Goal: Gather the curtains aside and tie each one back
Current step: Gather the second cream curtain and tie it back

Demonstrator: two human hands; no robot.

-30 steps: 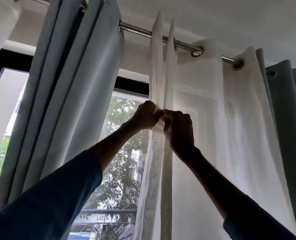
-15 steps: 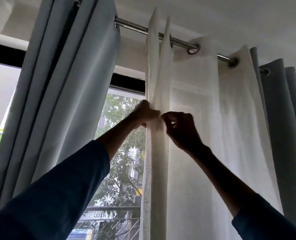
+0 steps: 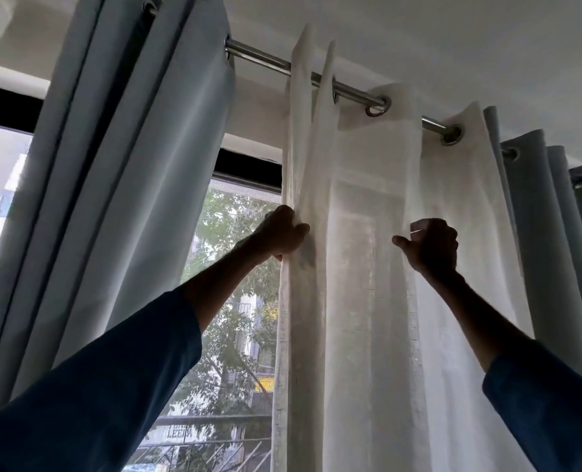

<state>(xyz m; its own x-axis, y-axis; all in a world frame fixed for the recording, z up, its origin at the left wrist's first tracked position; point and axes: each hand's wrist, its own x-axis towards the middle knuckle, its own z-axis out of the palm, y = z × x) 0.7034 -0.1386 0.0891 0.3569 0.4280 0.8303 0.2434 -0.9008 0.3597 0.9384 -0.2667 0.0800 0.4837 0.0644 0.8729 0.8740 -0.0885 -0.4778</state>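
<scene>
A white sheer curtain (image 3: 357, 301) hangs by metal rings from a steel rod (image 3: 259, 59) in front of the window. My left hand (image 3: 282, 233) grips the curtain's bunched left edge folds at about head height. My right hand (image 3: 430, 245) is further right on the same curtain, with its fingers curled round another fold and its thumb pointing left. A grey curtain (image 3: 129, 199) hangs gathered on the left of the rod. A second grey curtain (image 3: 548, 233) hangs behind the white one at the right. No tie-back is in view.
Between the left grey curtain and the white one the window (image 3: 228, 335) is uncovered, showing trees and a railing outside. A black window frame (image 3: 248, 168) runs under the rod. The ceiling is close above.
My right hand has let go beside my left hand and moved right to a further fold of the white curtain. My left hand stays holding the bunched edge.
</scene>
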